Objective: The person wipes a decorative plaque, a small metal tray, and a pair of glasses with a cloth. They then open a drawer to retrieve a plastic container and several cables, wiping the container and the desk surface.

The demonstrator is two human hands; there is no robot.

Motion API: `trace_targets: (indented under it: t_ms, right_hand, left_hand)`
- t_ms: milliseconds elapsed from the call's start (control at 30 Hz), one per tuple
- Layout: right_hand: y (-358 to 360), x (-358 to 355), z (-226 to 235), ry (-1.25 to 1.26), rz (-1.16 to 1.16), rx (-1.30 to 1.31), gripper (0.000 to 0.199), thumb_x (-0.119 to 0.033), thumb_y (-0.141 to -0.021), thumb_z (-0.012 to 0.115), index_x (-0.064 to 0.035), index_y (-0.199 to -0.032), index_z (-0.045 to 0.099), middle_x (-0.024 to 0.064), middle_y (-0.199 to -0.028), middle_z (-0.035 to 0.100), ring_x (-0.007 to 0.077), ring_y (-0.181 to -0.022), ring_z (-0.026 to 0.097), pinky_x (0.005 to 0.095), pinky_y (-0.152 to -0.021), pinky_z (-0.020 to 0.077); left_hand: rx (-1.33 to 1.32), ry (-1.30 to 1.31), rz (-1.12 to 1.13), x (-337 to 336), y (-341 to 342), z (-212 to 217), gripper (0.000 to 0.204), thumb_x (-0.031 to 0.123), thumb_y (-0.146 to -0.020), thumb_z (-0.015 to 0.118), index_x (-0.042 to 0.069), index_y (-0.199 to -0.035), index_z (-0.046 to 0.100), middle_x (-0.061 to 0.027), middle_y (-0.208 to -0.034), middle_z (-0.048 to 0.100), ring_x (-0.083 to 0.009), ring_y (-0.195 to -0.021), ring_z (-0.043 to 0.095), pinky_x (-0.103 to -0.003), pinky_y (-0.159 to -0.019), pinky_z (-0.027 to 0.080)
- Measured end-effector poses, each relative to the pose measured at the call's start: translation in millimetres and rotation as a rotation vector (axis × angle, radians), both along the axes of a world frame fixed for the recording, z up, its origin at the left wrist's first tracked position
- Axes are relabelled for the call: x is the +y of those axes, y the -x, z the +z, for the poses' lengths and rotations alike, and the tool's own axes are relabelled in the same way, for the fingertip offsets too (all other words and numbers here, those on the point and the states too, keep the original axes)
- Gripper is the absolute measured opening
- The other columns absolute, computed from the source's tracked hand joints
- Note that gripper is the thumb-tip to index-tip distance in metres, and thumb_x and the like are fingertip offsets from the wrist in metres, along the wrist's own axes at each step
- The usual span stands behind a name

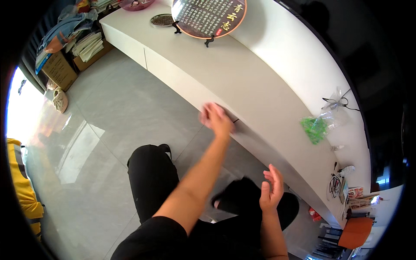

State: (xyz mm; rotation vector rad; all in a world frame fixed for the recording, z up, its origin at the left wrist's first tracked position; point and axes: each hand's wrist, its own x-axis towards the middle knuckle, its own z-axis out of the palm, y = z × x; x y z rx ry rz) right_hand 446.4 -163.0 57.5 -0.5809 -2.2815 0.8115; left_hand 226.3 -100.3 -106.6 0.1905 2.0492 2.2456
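At the front of a long, low cabinet (pixel 260 117) with a grey top and pale drawer fronts is my left hand (pixel 215 119). Motion blurs its fingers, and whether it touches the drawer front is unclear. A short dark gap shows at the cabinet's front edge beside that hand. Lower and to the right, my right hand (pixel 272 188) is raised above my bent leg, empty, its fingers apart. It stays clear of the cabinet.
A round plaque (pixel 201 19) on black stands and a small oval dish (pixel 162 20) sit at the cabinet's far end. Along its right lie a green packet (pixel 315 129) and cables (pixel 335 185). A cardboard box (pixel 60 70) and a slipper (pixel 60 100) are on the floor.
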Motion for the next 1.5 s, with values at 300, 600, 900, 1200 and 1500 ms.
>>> trace_targets:
  t_ms: [300, 600, 900, 1200, 1500]
  right_hand:
    - [-0.3, 6.4, -21.4, 0.222, -0.096, 0.080, 0.036, -0.012, -0.089, 0.057, 0.0000, -0.124, 0.052, 0.0173, -0.126, 0.052, 0.0236, -0.098, 0.060, 0.0322, -0.081, 0.0495]
    - [12.1, 30.3, -63.2, 0.353, -0.221, -0.004, 0.035, -0.016, -0.095, 0.052, -0.0012, -0.126, 0.051, 0.0111, -0.124, 0.054, 0.0171, -0.098, 0.058, 0.0283, -0.080, 0.0474]
    - [70.7, 38.3, -70.9, -0.321, -0.177, -0.057, 0.035, -0.015, -0.091, 0.055, 0.0029, -0.122, 0.052, 0.0173, -0.127, 0.052, 0.0316, -0.115, 0.049, 0.0430, -0.097, 0.0380]
    - [117.8, 87.8, -71.8, -0.420, -0.243, -0.395, 0.059, -0.033, -0.093, 0.048, -0.0010, -0.140, 0.034, 0.0190, -0.143, 0.037, 0.0360, -0.134, 0.032, 0.0547, -0.109, 0.0171]
    - [123.4, 86.0, -84.8, -0.572, -0.295, -0.443, 0.061, -0.042, -0.093, 0.046, -0.0026, -0.138, 0.038, 0.0174, -0.144, 0.037, 0.0341, -0.134, 0.033, 0.0559, -0.108, 0.0151]
  left_hand:
    - [0.345, 0.051, 0.102, -7.0, 40.6, -12.4, 0.052, -0.006, -0.077, 0.040, -0.002, -0.129, 0.041, -0.0200, -0.108, 0.050, -0.0324, -0.098, 0.049, -0.041, -0.082, 0.039]
    - [0.467, 0.114, 0.044, -5.4, -17.1, 11.2, 0.071, -0.009, -0.068, 0.043, -0.007, -0.137, 0.031, -0.0292, -0.137, 0.033, -0.0426, -0.131, 0.028, -0.047, -0.109, 0.022]
    - [0.393, 0.158, 0.091, -19.4, -14.1, -23.3, 0.067, -0.009, -0.076, 0.037, -0.002, -0.142, 0.027, -0.0230, -0.141, 0.034, -0.0310, -0.135, 0.030, -0.039, -0.109, 0.024]
    - [0.015, -0.011, -0.001, -21.0, 33.9, -53.6, 0.073, -0.011, -0.071, 0.037, -0.002, -0.143, 0.028, -0.0184, -0.144, 0.031, -0.0305, -0.135, 0.029, -0.036, -0.109, 0.022]
    - [-0.021, 0.088, 0.024, -26.6, 39.8, -52.3, 0.071, -0.012, -0.071, 0.043, -0.003, -0.140, 0.030, -0.0240, -0.149, 0.019, -0.0387, -0.139, 0.019, -0.042, -0.113, 0.017]
